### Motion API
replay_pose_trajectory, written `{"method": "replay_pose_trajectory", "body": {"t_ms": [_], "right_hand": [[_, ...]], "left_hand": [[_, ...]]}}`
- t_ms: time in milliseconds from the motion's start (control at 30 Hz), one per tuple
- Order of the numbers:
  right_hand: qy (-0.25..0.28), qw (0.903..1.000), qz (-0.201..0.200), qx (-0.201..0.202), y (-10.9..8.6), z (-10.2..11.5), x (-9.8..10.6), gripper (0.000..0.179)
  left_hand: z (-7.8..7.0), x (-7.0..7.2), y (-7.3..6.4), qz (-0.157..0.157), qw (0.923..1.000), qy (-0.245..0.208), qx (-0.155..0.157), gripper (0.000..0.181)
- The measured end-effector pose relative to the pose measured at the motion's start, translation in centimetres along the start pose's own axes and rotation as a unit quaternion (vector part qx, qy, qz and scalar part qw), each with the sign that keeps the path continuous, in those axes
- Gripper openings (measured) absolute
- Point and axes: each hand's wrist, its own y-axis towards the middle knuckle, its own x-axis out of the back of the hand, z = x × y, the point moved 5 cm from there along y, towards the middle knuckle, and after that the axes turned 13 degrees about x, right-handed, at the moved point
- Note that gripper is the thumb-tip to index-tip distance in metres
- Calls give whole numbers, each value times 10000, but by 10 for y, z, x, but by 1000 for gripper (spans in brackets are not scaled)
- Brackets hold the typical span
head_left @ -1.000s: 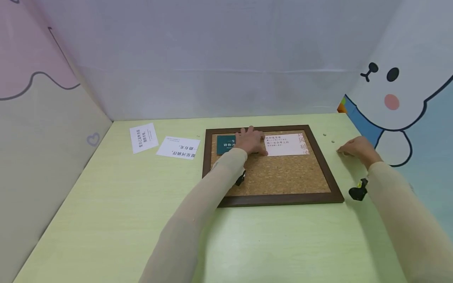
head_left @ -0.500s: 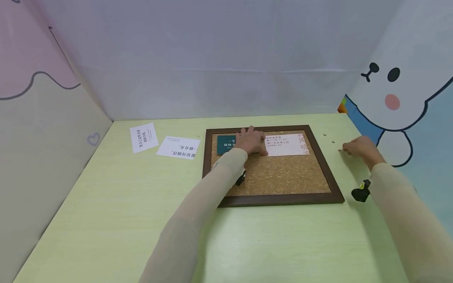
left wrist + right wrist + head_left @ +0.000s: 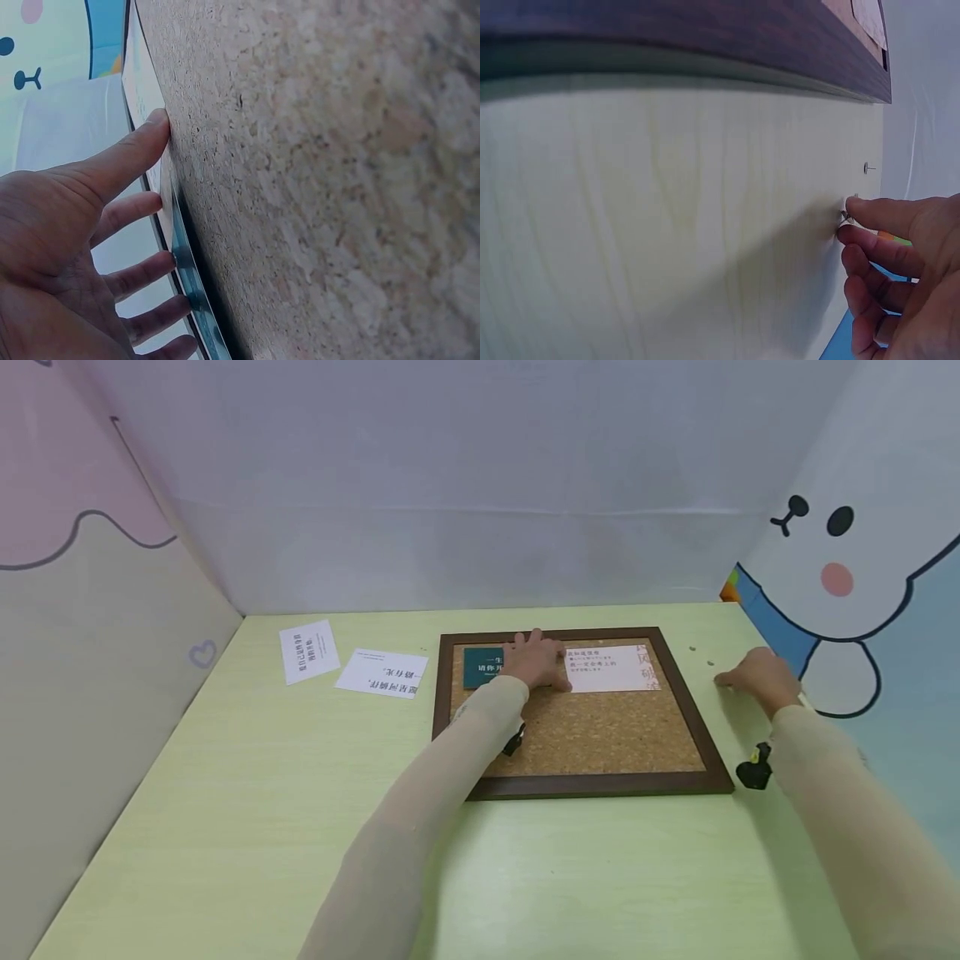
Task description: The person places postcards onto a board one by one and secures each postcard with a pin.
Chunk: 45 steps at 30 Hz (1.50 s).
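Note:
My left hand (image 3: pixel 535 662) rests with spread fingers on the upper part of a cork board (image 3: pixel 600 735) in a dark wooden frame. Under its fingers lies a teal card (image 3: pixel 482 667) with white writing, partly hidden. The thumb touches the near left edge of a white card (image 3: pixel 615 669) beside it. To the right of the board, my right hand (image 3: pixel 761 679) is low over the tabletop. In the right wrist view its thumb and forefinger pinch a small metal thumbtack (image 3: pixel 846 216), mostly covered by the fingertips; the other fingers are curled.
Another thumbtack (image 3: pixel 866 168) lies on the table by the frame's right side, with a further one close to the fingertips. Two white printed cards, one tilted (image 3: pixel 309 652) and one flatter (image 3: pixel 382 673), lie left of the board. Fabric walls enclose the table.
The right hand shifts slightly right, then back left, staying low by the tacks. The left hand keeps its place on the cards. The head view has turned a little.

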Motion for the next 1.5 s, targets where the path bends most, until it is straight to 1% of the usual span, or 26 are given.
{"method": "replay_pose_trajectory", "body": {"t_ms": [133,300,433,700,767,867,967,1100,1167,1333,1500], "right_hand": [[-82,9999,50,-90,1,1,-2,47],[-102,9999,-35,-8,2,3,-1,41],[-111,9996,-84,239,3,6,0,36],[-66,9969,34,785,5,13,3,35],[18,9954,84,956,6,16,5,34],[221,9928,205,1161,7,19,6,35],[611,9911,401,1117,6,22,5,39],[1103,9869,518,1053,4,27,3,42],[1295,9838,504,1129,4,30,3,42],[1807,9759,443,1139,5,37,1,44],[2332,9664,419,998,5,41,-2,50]], "left_hand": [[-1,0,-1,-33,10000,8,-11,60],[-1,0,0,-44,10000,29,-4,59],[-1,-1,1,-31,10000,38,10,59],[-1,0,0,-51,10000,15,2,59],[-1,0,0,-50,10000,8,4,59],[-1,0,0,-36,10000,5,12,59],[-1,0,0,-14,10000,27,26,59],[-1,1,-1,0,10000,42,57,59],[-1,1,-1,1,9999,47,90,58],[-1,1,-1,7,10000,32,93,58],[-1,1,-1,9,10000,-2,70,58]]}}
